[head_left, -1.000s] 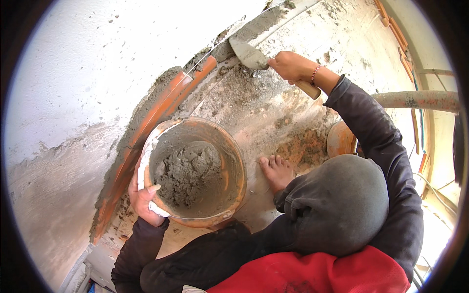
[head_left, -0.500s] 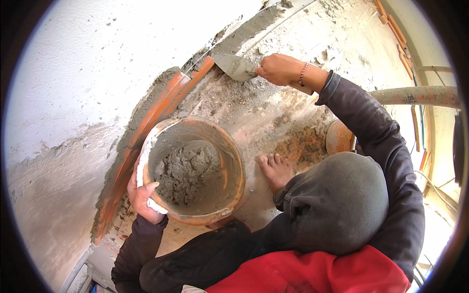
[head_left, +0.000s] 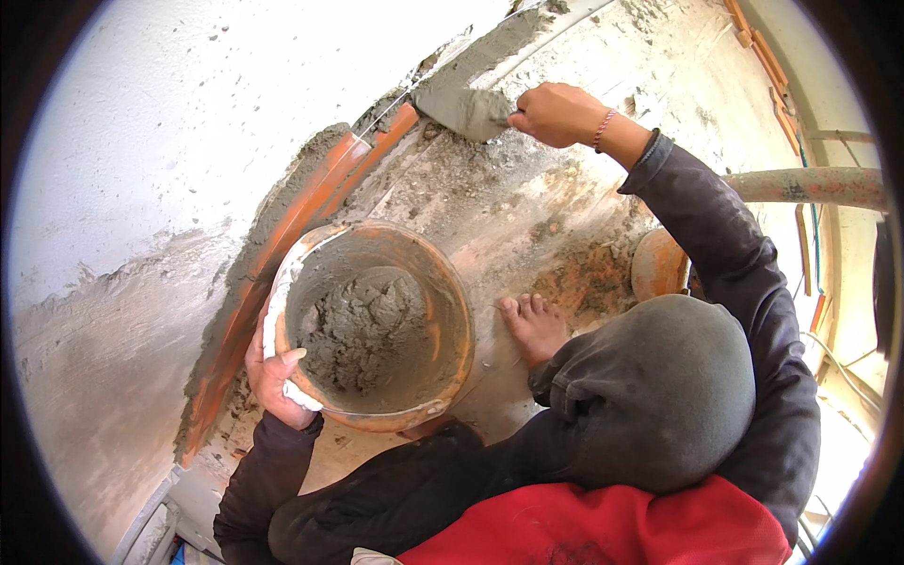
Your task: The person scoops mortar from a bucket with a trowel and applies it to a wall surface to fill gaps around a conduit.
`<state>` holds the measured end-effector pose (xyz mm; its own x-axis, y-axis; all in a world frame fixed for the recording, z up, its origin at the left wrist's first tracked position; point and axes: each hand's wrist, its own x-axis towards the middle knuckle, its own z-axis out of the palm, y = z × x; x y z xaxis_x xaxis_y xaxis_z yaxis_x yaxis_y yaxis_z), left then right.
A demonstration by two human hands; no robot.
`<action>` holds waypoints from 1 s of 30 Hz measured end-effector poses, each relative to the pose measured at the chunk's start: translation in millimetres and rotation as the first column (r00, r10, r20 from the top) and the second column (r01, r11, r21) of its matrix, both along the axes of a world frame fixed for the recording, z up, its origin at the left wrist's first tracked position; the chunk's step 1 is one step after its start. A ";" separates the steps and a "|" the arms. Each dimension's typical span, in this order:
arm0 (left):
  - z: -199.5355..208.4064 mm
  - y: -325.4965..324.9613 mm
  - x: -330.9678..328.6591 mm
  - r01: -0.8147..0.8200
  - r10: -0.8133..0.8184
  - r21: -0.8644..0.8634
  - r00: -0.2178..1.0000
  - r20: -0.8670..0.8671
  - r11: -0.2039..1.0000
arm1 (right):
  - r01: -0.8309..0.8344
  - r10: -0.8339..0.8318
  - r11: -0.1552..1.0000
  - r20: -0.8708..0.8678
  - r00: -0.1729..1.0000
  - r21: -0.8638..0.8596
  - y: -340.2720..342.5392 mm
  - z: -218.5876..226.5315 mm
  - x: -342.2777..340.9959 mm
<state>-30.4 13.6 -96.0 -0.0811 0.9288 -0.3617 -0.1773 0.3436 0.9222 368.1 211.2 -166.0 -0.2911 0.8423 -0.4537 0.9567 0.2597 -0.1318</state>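
Note:
A round orange bucket point(head_left: 454, 282) holds a heap of wet grey mortar point(head_left: 363, 325). My left hand point(head_left: 275, 384) grips its left rim, thumb over the white-crusted edge. My right hand point(head_left: 557, 115) is closed round the handle of a trowel point(head_left: 471, 115), off beyond the bucket. The blade, smeared with mortar, lies over the grey mortar bed just past the end of the orange clay strips point(head_left: 306, 212). Those strips run along the foot of the wall, with mortar between them and the wall. How firmly the blade touches the bed, I cannot tell.
The white wall point(head_left: 188, 141) rises along the left. A taut string point(head_left: 388, 111) follows the strips' line. An orange pot-like object point(head_left: 657, 266) and a thick pipe point(head_left: 810, 186) lie to the right. My bare foot point(head_left: 535, 327) stands beside the bucket.
My right hand has shifted slightly right and farther away with the trowel, and the blade has turned so more of its mortar-coated face shows. My left hand stays on the bucket.

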 end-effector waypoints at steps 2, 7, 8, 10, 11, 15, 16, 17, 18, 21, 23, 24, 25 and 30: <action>1.8 2.5 1.6 0.017 -0.017 0.003 1.000 0.027 1.000 | -0.032 0.032 0.999 -0.006 0.999 0.005 -0.6 -6.7 3.1; -2.9 -5.1 -2.3 -0.003 0.005 0.059 0.999 -0.045 0.998 | -0.020 0.023 0.999 0.077 0.997 -0.036 0.0 35.7 9.4; -0.6 -5.6 -2.1 -0.007 0.009 0.053 0.999 -0.051 0.999 | -0.005 0.005 1.000 0.097 0.995 -0.001 -1.8 42.9 19.1; 0.8 -4.5 -5.0 0.007 -0.007 0.021 1.000 -0.023 1.000 | -0.056 0.054 0.997 0.054 0.997 0.046 -8.9 65.0 40.7; 1.7 -2.8 -5.7 0.014 -0.014 0.006 1.000 -0.009 1.000 | -0.013 0.012 1.000 0.031 0.999 0.025 -15.0 78.4 48.7; -1.4 -10.4 -18.6 -0.005 0.007 0.040 0.999 -0.048 0.999 | -0.094 0.064 0.980 -0.171 0.983 -0.175 -35.5 119.3 14.3; 6.6 -7.8 -16.2 0.009 -0.002 0.068 0.996 -0.095 0.998 | -0.017 -0.075 0.933 -0.242 0.967 -0.358 -41.5 122.7 -2.1; -0.8 -10.2 -26.3 0.064 -0.039 0.100 0.971 -0.235 0.993 | -0.152 0.041 0.922 -0.300 0.953 -0.356 -50.0 119.9 -8.1; -3.8 -11.8 -32.2 0.104 -0.070 0.130 0.967 -0.244 0.986 | -0.257 0.081 0.890 -0.423 0.903 -0.377 -57.8 108.6 -13.6; -4.1 -15.1 -42.0 0.147 -0.096 0.215 0.968 -0.232 0.965 | -0.432 0.077 0.769 -0.602 0.794 -0.471 -82.4 69.4 -42.5; -12.5 -23.0 -57.2 0.121 -0.081 0.247 0.983 -0.166 0.961 | -0.464 0.113 0.740 -0.590 0.800 -0.486 -94.8 52.3 -60.6; -21.2 -30.3 -67.0 0.056 -0.035 0.203 0.994 -0.107 0.978 | -0.489 0.164 0.747 -0.588 0.792 -0.450 -101.1 45.0 -65.5; -25.8 -37.4 -74.3 -0.016 0.024 0.155 0.998 -0.053 0.988 | -0.521 0.218 0.747 -0.588 0.779 -0.413 -102.5 42.0 -70.3; -24.7 -56.4 -79.9 -0.219 0.212 -0.015 0.926 0.311 0.976 | -0.469 0.336 0.722 -0.335 0.880 -0.509 -89.6 55.4 -49.0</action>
<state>-110.2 -42.9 -120.8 -0.1673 0.9087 -0.3825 -0.5220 0.2475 0.8162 319.1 121.6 -110.6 -0.6834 0.2356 -0.6910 0.7111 0.4293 -0.5568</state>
